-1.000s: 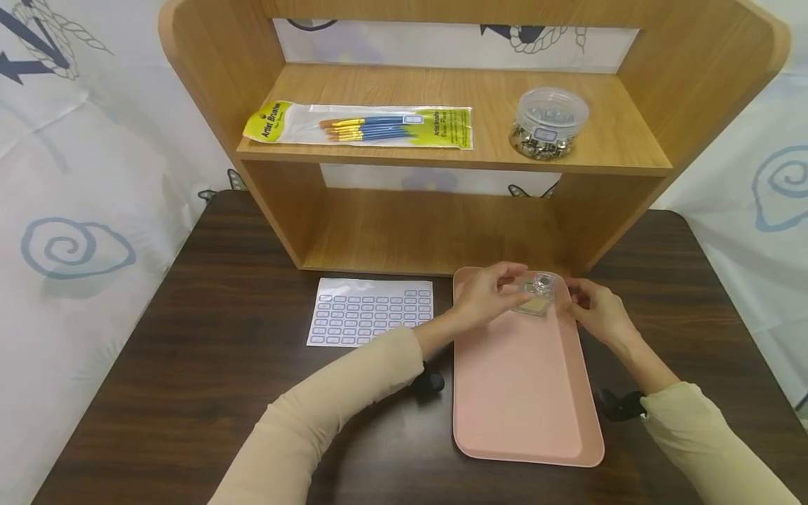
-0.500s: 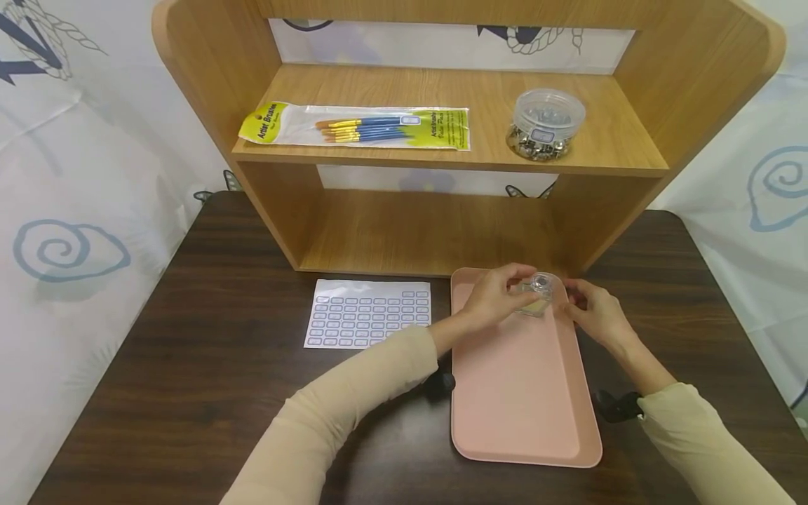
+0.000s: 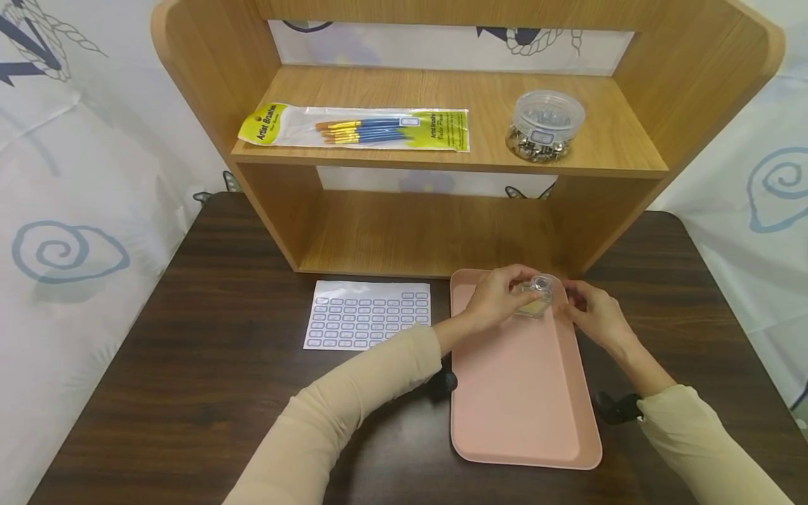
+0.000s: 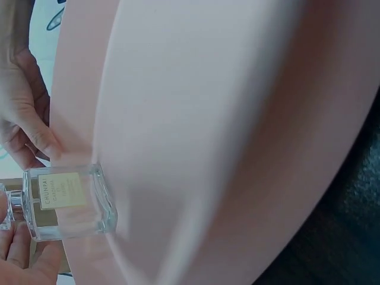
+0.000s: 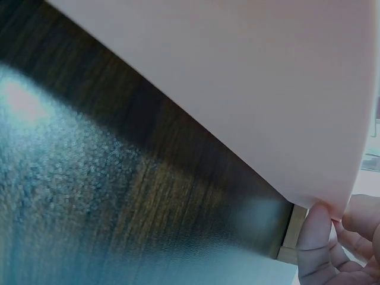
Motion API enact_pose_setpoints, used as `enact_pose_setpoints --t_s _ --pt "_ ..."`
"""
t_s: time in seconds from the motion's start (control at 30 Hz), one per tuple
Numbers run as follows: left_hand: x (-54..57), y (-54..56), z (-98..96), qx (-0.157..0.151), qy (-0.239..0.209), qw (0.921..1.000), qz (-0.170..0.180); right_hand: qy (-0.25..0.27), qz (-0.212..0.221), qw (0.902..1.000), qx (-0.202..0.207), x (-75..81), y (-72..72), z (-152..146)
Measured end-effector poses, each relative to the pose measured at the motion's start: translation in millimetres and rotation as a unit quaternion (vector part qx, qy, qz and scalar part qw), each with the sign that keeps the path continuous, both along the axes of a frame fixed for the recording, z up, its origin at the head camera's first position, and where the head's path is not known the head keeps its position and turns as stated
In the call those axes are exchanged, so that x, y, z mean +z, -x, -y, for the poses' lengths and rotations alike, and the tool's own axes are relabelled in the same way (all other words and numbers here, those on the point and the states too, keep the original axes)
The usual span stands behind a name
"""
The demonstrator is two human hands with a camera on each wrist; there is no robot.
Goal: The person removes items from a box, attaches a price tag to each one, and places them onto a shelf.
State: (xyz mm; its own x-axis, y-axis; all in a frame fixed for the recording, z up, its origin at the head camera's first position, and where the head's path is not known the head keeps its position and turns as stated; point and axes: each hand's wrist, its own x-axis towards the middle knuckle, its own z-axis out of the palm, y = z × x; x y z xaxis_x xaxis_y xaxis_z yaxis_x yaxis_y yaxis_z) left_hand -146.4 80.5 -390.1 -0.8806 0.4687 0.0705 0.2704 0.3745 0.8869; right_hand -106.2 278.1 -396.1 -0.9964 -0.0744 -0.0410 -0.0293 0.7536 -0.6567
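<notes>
- Head view, right of centre: the pink tray [image 3: 517, 400] rests lengthwise on the dark surface [image 3: 189, 351], and the glass bottle [image 3: 534, 306] is over the tray's top end.
- The left hand [image 3: 495, 298] comes in from the left side of the frame, its grip closed around the bottle.
- The right hand [image 3: 596, 308], farther right, has its grip pinched on the tray's upper right edge.
- A sheet of labels [image 3: 366, 315] lies left of the tray, near the middle of the frame.
- Across the top stands a wooden shelf unit [image 3: 435, 231]; its upper shelf bears a packet of brushes [image 3: 360, 130] at left and a clear jar [image 3: 546, 126] at right.
- Left wrist view: the bottle is at lower left, cap towards the left edge, label reading "CHUNPAI"; left fingers hold it around the cap end. Whether its base touches the tray, I cannot tell.
- Right wrist view: at lower right, thumb and finger pinch the tray's corner.
</notes>
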Motion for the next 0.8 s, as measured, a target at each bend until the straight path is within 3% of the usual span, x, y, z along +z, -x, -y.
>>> enact_pose_setpoints --t_s 0.33,0.53,0.8 --pt "0.2 0.5 0.3 0.004 -0.008 1.0000 -0.004 -0.002 0.007 1.0000 -0.002 1.4 -1.4 1.9" --pt "2.2 0.0 4.2 -0.002 -0.044 0.9990 0.011 -0.001 0.006 1.0000 0.000 0.5 -2.0 0.5" --pt "14.8 -2.8 15.6 -0.021 -0.093 0.9952 0.022 -0.010 -0.009 0.9999 0.005 -0.4 -1.7 -0.3"
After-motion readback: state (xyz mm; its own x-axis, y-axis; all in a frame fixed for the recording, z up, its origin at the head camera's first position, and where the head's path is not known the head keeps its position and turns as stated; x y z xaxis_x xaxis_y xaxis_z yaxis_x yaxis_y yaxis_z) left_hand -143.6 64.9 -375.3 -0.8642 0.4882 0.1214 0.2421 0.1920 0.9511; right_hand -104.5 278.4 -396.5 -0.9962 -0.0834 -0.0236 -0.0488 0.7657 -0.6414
